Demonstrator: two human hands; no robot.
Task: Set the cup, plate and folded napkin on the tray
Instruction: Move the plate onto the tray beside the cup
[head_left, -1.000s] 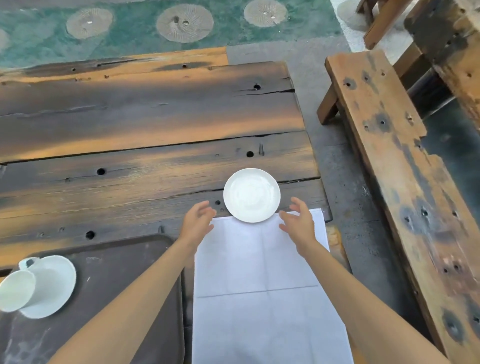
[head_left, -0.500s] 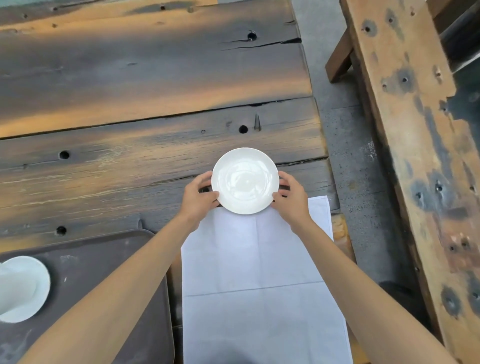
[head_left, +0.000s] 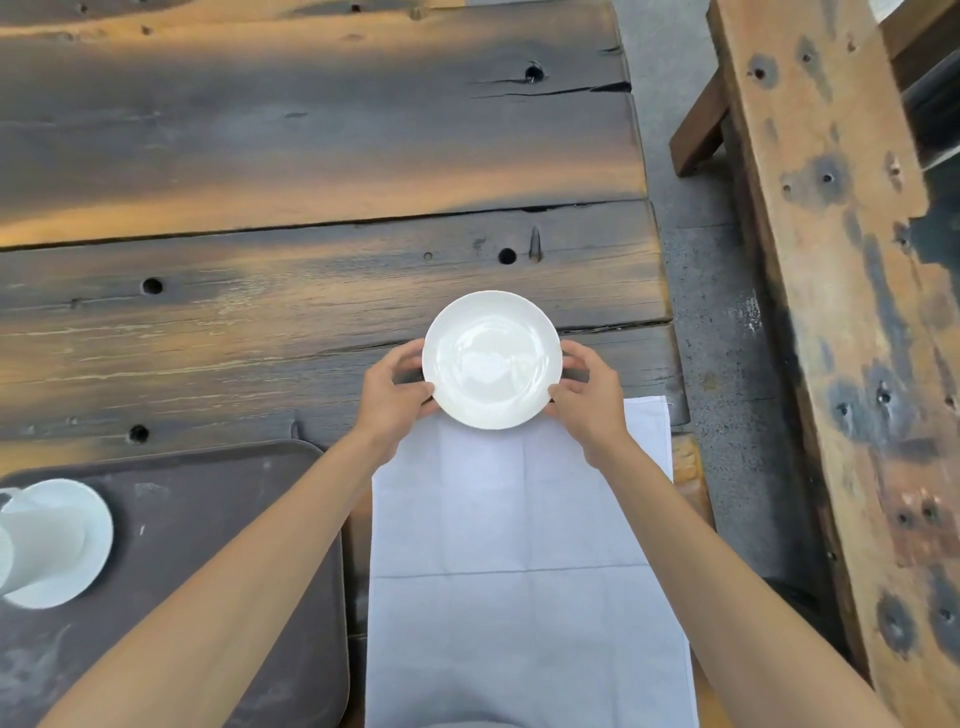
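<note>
1. The big wooden table (head_left: 311, 156) is sitting under everything, dark and orange with small holes in it. It is filling more of the view than it was a second ago, because the head has come closer and is looking more straight down.
2. The wooden bench (head_left: 831, 312) is standing to the right, across a strip of grey floor.
3. The white napkin (head_left: 524, 545) is lying open and flat on the table's near edge, showing fold lines. It is lying just as it was before.
4. The dark tray (head_left: 208, 545) is sitting beside the napkin, on the left.
5. The white cup (head_left: 47, 540) is standing on the tray's left side, partly cut off by the view's edge.
6. The plate (head_left: 492, 359) is small, round, white and shiny. Its near rim is lying over the napkin's far edge.
7. The left hand (head_left: 389, 400) is gripping the plate's left rim and the right hand (head_left: 587, 400) is gripping its right rim. A second ago both hands were open and apart from it.
</note>
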